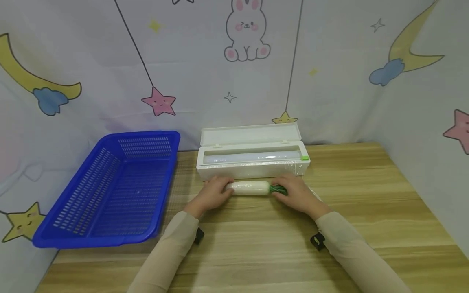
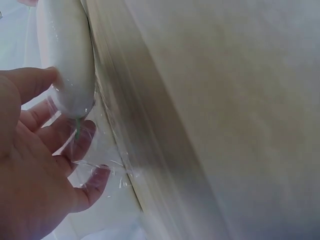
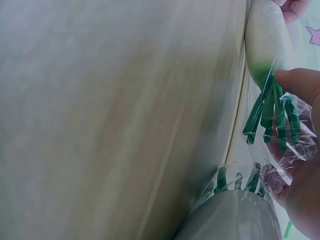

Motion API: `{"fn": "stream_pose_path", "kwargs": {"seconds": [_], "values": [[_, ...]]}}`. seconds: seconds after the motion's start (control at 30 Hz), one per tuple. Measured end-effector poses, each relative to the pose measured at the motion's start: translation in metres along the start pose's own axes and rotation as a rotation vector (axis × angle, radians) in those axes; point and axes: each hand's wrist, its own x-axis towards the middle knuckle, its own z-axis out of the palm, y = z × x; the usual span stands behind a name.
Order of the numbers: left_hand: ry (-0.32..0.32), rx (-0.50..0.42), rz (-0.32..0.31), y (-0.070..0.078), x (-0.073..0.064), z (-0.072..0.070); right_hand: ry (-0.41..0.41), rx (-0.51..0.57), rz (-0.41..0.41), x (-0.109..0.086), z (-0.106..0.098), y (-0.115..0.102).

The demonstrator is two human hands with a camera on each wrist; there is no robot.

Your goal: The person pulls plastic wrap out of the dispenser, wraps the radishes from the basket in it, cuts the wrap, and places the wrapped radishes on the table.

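Note:
A white radish with green stalks lies crosswise on the table, wrapped in shiny cling film. My left hand holds its tip end, thumb on the radish and fingers behind the loose film. At the stalk end, my right hand pinches the film-covered stalks, its thumb just below the green shoulder. Right behind the radish stands a white cling film box with its lid raised and a film roll inside.
To the left is a blue plastic basket with slotted sides. A patterned cloth hangs behind the wooden table. In the right wrist view, a rounded pale thing with green strips under film shows at the bottom edge.

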Motion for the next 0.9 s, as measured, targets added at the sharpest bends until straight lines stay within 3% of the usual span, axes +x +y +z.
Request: {"fn": "stream_pose_path", "kwargs": {"seconds": [0.3,0.7,0.9], "values": [[0.073,0.179,0.033,0.006,-0.003,0.001,0.040,-0.005,-0.051,0.001,0.002,0.002],[0.099,0.222,0.058,0.003,-0.003,0.004,0.004,-0.077,-0.030,-0.002,0.000,-0.007],[0.098,0.224,0.067,0.001,-0.003,0.005,-0.059,-0.030,0.051,-0.003,-0.002,-0.011]]}}
